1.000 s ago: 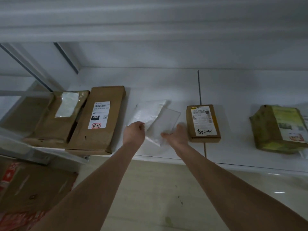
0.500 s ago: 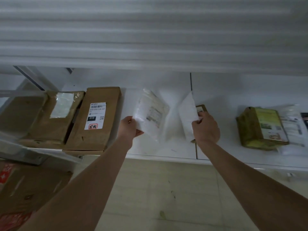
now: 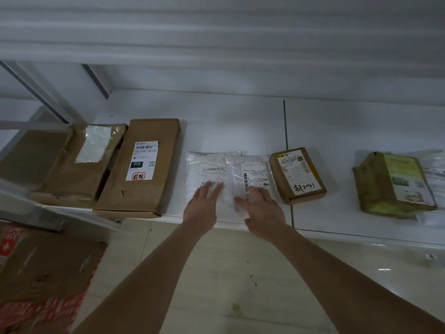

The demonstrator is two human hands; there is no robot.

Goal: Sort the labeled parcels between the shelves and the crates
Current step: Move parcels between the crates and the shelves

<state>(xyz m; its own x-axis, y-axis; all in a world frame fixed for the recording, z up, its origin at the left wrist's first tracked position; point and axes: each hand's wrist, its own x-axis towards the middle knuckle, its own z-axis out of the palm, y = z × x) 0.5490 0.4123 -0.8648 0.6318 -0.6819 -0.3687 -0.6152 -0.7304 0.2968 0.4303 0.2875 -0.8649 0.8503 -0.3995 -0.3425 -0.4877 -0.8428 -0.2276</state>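
Head view: left hand (image 3: pixel 202 206), right hand (image 3: pixel 262 208) flat on white mailers (image 3: pixel 209 169).

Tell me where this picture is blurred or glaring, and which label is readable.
Head view: dim light; the upper shelf is smeared; the left hand has blurred fingertips; glare spots lie on the floor; "010" on the long brown box reads clearly.

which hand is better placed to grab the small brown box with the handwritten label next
Right, probably. The right hand rests on the white mailer lying beside the small brown box; the left hand rests on the other mailer, farther off, and would have to reach across.
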